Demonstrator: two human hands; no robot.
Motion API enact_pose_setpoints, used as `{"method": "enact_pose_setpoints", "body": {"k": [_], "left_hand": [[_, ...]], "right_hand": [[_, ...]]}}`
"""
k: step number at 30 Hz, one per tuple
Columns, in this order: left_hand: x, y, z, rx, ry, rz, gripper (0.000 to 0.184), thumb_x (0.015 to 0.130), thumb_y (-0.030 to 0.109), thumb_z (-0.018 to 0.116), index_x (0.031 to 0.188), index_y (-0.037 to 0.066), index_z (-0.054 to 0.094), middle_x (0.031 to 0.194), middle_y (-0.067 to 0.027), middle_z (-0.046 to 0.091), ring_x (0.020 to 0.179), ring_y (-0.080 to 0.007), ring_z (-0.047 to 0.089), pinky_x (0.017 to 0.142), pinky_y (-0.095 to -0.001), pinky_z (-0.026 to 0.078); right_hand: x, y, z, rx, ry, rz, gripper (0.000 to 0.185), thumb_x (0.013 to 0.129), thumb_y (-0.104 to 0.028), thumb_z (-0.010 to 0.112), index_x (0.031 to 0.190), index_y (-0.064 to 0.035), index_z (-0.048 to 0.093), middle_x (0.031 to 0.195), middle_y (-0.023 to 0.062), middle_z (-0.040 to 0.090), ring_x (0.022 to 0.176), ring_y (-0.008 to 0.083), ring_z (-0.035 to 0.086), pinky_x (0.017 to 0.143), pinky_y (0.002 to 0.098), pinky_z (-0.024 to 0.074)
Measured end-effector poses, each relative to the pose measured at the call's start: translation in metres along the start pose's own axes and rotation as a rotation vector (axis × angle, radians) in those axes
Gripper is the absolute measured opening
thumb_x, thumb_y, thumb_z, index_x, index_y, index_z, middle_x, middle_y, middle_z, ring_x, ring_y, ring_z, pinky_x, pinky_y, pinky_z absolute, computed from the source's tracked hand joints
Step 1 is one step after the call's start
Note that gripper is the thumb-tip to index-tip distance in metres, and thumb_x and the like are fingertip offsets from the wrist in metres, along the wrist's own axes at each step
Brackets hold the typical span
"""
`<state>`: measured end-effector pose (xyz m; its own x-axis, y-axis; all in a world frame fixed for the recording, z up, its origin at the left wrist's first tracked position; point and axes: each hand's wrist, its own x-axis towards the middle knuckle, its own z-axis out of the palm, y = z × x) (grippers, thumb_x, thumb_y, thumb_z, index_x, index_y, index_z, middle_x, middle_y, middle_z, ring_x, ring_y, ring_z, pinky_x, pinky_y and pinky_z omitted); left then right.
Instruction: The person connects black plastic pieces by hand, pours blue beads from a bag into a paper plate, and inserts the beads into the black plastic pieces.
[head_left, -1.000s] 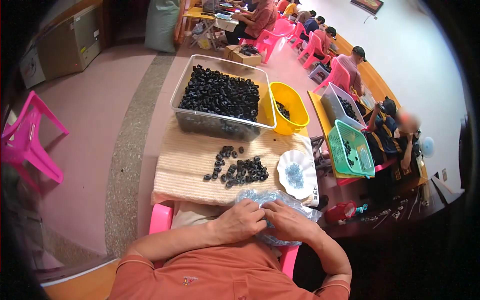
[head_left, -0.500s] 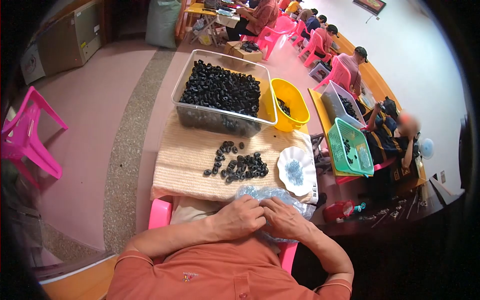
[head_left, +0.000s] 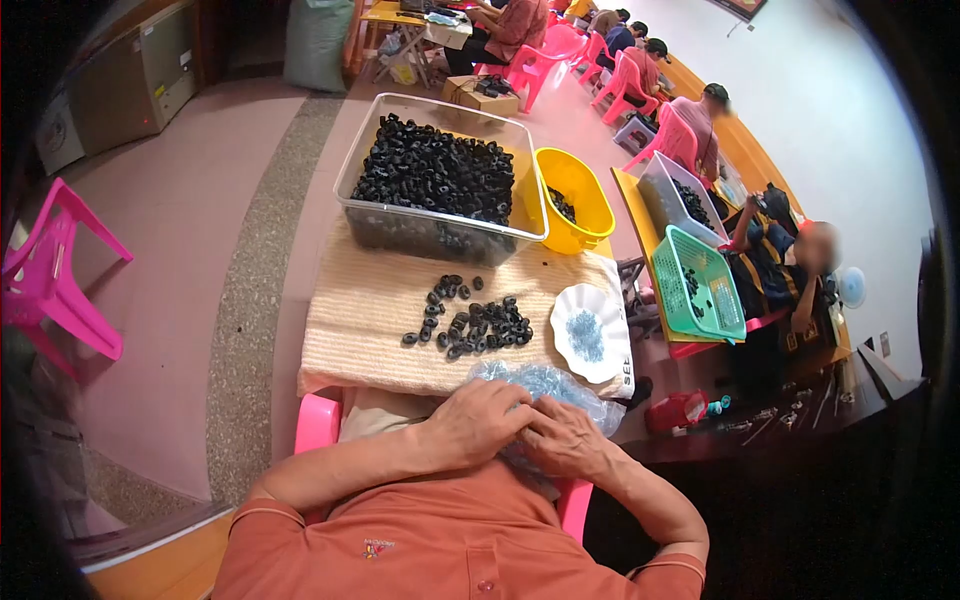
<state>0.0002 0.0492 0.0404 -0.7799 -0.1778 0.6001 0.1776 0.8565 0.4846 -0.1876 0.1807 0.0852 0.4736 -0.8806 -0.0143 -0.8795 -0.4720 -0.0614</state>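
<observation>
My left hand (head_left: 476,424) and my right hand (head_left: 566,436) meet at the fingertips, close to my body. Their fingers are curled and pressed together; whatever is pinched between them is hidden. A clear plastic bag (head_left: 560,386) with bluish small pieces in it lies in front of and partly beneath my hands. Just beyond, a white scalloped dish (head_left: 563,318) holds a heap of tiny light-blue pieces. Loose black ring-shaped parts (head_left: 478,328) are scattered on the striped towel (head_left: 350,340) left of the dish.
A clear bin (head_left: 440,232) full of black parts stands at the towel's far end, beside a yellow tub (head_left: 585,205). On the right table are a green basket (head_left: 722,290) and another bin (head_left: 668,190). A pink stool (head_left: 75,270) stands left; co-workers sit beyond.
My hands stay together near the bag, with the left fingers shifting slightly over the right ones. The whole view has moved slightly; the containers and black parts look the same.
</observation>
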Motion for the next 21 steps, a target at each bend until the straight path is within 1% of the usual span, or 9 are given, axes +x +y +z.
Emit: {"method": "enact_pose_setpoints", "body": {"k": [1, 4, 7, 9, 12, 13, 16, 18, 21], "left_hand": [[-0.001, -0.002, 0.000, 0.005, -0.010, 0.001, 0.021, 0.084, 0.011, 0.064, 0.104, 0.005, 0.067, 0.114, -0.0118, 0.066, 0.104, -0.0305, 0.065, 0.088, -0.0418, 0.053], [0.000, -0.007, -0.004, 0.016, -0.026, 0.007, 0.023, 0.084, 0.009, 0.064, 0.106, 0.004, 0.067, 0.116, -0.0122, 0.066, 0.105, -0.0312, 0.065, 0.090, -0.0427, 0.054], [-0.001, -0.008, -0.015, 0.029, -0.009, -0.009, 0.021, 0.083, 0.008, 0.063, 0.103, 0.003, 0.065, 0.115, -0.0131, 0.066, 0.105, -0.0326, 0.065, 0.089, -0.0434, 0.054], [-0.002, -0.012, -0.011, 0.043, 0.017, -0.021, 0.014, 0.083, 0.010, 0.063, 0.096, 0.004, 0.062, 0.113, -0.0141, 0.067, 0.104, -0.0346, 0.064, 0.088, -0.0436, 0.053], [-0.005, -0.018, -0.006, 0.001, -0.095, -0.123, 0.014, 0.082, 0.009, 0.064, 0.095, 0.005, 0.062, 0.104, -0.0142, 0.065, 0.098, -0.0358, 0.064, 0.083, -0.0438, 0.053], [-0.004, -0.018, -0.007, -0.020, -0.055, -0.130, 0.013, 0.082, 0.009, 0.064, 0.094, 0.005, 0.062, 0.100, -0.0146, 0.065, 0.096, -0.0364, 0.063, 0.082, -0.0442, 0.053], [-0.001, -0.017, -0.015, -0.079, 0.056, -0.154, 0.012, 0.081, 0.005, 0.063, 0.093, 0.004, 0.061, 0.092, -0.0159, 0.062, 0.090, -0.0379, 0.062, 0.078, -0.0455, 0.052], [0.003, -0.016, -0.019, -0.117, 0.122, -0.168, 0.013, 0.079, -0.001, 0.063, 0.091, 0.003, 0.060, 0.087, -0.0169, 0.060, 0.086, -0.0384, 0.062, 0.077, -0.0462, 0.052], [0.004, -0.019, -0.017, -0.126, 0.180, -0.184, 0.012, 0.079, -0.002, 0.062, 0.090, 0.002, 0.060, 0.087, -0.0175, 0.061, 0.086, -0.0391, 0.062, 0.077, -0.0459, 0.052]], "right_hand": [[-0.001, 0.001, 0.002, -0.029, 0.025, -0.038, 0.026, 0.076, -0.023, 0.077, 0.098, -0.0097, 0.072, 0.104, 0.0032, 0.063, 0.098, 0.0263, 0.059, 0.081, 0.0387, 0.0539], [-0.003, 0.000, 0.004, 0.002, -0.027, -0.076, 0.022, 0.078, -0.022, 0.074, 0.098, -0.0112, 0.073, 0.104, 0.0020, 0.063, 0.097, 0.0248, 0.060, 0.079, 0.0374, 0.0544], [0.001, -0.005, -0.002, 0.048, -0.066, -0.088, 0.027, 0.079, -0.022, 0.073, 0.104, -0.0109, 0.073, 0.109, 0.0028, 0.065, 0.100, 0.0248, 0.061, 0.083, 0.0370, 0.0556], [0.003, -0.007, -0.001, 0.037, -0.058, -0.097, 0.032, 0.080, -0.022, 0.072, 0.109, -0.0095, 0.072, 0.114, 0.0052, 0.066, 0.106, 0.0260, 0.062, 0.087, 0.0372, 0.0562], [0.007, -0.005, 0.002, 0.014, 0.048, -0.155, 0.038, 0.080, -0.022, 0.072, 0.115, -0.0070, 0.069, 0.121, 0.0085, 0.066, 0.114, 0.0286, 0.062, 0.093, 0.0377, 0.0564], [0.009, -0.005, 0.002, 0.005, 0.100, -0.183, 0.040, 0.080, -0.022, 0.072, 0.117, -0.0061, 0.068, 0.123, 0.0095, 0.066, 0.117, 0.0297, 0.062, 0.094, 0.0379, 0.0563], [0.019, -0.001, 0.001, 0.019, 0.096, -0.215, 0.046, 0.084, -0.026, 0.071, 0.123, -0.0026, 0.065, 0.126, 0.0141, 0.065, 0.120, 0.0329, 0.060, 0.100, 0.0395, 0.0535], [0.021, -0.002, 0.007, -0.046, 0.068, -0.146, 0.049, 0.087, -0.030, 0.070, 0.125, 0.0006, 0.062, 0.125, 0.0173, 0.064, 0.119, 0.0344, 0.060, 0.102, 0.0408, 0.0512], [0.026, -0.005, 0.005, -0.112, 0.040, -0.096, 0.053, 0.091, -0.036, 0.069, 0.124, 0.0048, 0.059, 0.123, 0.0220, 0.064, 0.114, 0.0361, 0.060, 0.102, 0.0425, 0.0489]]}}
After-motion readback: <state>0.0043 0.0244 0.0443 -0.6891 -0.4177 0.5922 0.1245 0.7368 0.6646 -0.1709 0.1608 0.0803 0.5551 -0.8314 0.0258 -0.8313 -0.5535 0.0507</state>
